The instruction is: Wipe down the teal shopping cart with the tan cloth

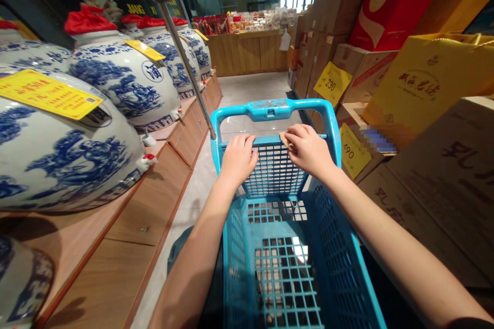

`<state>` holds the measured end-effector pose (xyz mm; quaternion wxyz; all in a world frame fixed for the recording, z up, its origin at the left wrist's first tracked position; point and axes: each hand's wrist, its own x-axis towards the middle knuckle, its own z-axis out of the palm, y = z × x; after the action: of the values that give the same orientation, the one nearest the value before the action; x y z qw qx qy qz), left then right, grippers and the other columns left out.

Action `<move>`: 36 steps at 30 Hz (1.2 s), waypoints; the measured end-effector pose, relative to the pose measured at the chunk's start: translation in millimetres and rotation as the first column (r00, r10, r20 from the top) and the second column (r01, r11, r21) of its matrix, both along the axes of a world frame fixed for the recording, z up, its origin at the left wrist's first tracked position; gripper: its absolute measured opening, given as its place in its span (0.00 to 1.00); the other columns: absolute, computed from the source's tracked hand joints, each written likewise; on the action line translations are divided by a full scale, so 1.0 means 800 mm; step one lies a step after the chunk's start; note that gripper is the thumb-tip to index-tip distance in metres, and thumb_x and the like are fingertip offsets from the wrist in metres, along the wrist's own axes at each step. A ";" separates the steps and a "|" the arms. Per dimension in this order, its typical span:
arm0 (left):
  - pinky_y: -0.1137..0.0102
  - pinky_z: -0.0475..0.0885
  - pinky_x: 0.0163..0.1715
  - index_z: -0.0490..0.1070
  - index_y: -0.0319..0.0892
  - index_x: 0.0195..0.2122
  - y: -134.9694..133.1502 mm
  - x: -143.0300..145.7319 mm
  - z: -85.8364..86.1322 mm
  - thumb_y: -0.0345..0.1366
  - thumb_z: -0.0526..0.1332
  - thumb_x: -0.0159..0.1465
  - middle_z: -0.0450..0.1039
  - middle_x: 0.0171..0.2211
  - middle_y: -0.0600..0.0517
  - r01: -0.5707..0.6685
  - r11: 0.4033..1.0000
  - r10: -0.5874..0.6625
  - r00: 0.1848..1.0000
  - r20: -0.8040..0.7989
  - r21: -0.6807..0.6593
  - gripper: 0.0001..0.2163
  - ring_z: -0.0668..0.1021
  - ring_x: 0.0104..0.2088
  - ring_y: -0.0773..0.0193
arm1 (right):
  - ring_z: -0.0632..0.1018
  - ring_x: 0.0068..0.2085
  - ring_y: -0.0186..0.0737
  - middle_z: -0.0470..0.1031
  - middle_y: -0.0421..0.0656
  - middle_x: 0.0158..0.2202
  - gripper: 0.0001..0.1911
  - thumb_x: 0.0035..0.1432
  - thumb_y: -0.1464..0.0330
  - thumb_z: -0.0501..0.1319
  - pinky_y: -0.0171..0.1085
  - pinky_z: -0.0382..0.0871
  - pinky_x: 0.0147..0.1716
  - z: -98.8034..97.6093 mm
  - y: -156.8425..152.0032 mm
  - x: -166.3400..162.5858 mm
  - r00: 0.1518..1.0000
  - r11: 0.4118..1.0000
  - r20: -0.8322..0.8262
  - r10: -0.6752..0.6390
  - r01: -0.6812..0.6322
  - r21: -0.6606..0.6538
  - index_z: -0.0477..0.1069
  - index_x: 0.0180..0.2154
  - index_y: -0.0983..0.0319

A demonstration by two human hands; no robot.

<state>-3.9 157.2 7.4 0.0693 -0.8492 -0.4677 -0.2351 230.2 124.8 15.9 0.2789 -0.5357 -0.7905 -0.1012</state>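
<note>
A blue plastic shopping cart [269, 185] with grid walls and floor stands before me, its looped handle at the far end. My left hand [238, 158] is closed over the top edge of the grid panel below that handle, toward its left end. On the same edge, farther right, my right hand [309, 148] is closed around a small crumpled tan piece [284, 140]. That piece looks like a cloth or paper; most of it is hidden under the fingers. It touches the panel's edge.
Large blue-and-white porcelain jars [119, 77] with red covers line a wooden shelf [170, 164] on the left. A metal pole [185, 51] rises beside the cart. Cardboard boxes [436, 180] and a yellow gift bag [428, 77] are stacked on the right. A wooden counter [243, 54] crosses the far end.
</note>
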 end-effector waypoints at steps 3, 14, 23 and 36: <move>0.51 0.71 0.64 0.71 0.37 0.61 0.000 -0.001 0.000 0.35 0.56 0.72 0.75 0.58 0.37 0.009 1.000 -0.009 1.000 -0.004 -0.002 0.18 0.75 0.61 0.46 | 0.72 0.62 0.54 0.77 0.49 0.57 0.22 0.56 0.77 0.60 0.52 0.73 0.61 0.000 -0.001 -0.002 0.989 0.988 0.003 0.151 -0.151 0.015 0.79 0.51 0.60; 0.51 0.71 0.64 0.70 0.35 0.61 0.000 -0.002 0.001 0.35 0.55 0.72 0.75 0.58 0.36 0.012 1.000 -0.012 1.000 -0.011 -0.007 0.19 0.74 0.61 0.45 | 0.72 0.61 0.54 0.78 0.49 0.56 0.21 0.57 0.77 0.59 0.51 0.74 0.59 0.001 -0.001 -0.002 0.991 0.992 -0.023 0.129 -0.129 0.011 0.79 0.51 0.61; 0.51 0.72 0.63 0.71 0.40 0.61 0.002 -0.002 -0.002 0.35 0.56 0.71 0.75 0.58 0.40 0.014 1.000 -0.014 1.000 0.011 0.007 0.18 0.75 0.61 0.47 | 0.72 0.59 0.58 0.79 0.51 0.56 0.18 0.58 0.76 0.60 0.52 0.77 0.52 0.001 0.000 0.001 1.000 1.000 -0.004 -0.022 0.022 -0.004 0.80 0.48 0.61; 0.51 0.71 0.64 0.70 0.37 0.61 0.000 -0.002 0.000 0.35 0.56 0.72 0.75 0.59 0.38 0.017 1.000 -0.017 1.000 -0.001 -0.001 0.19 0.75 0.61 0.46 | 0.73 0.59 0.56 0.79 0.50 0.55 0.18 0.57 0.76 0.61 0.51 0.76 0.55 0.005 -0.001 -0.001 0.998 0.998 0.012 0.062 -0.061 -0.006 0.80 0.48 0.60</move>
<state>-5.8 157.4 7.4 0.0673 -0.8532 -0.4607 -0.2350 229.1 124.1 20.2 0.2755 -0.5112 -0.8087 -0.0937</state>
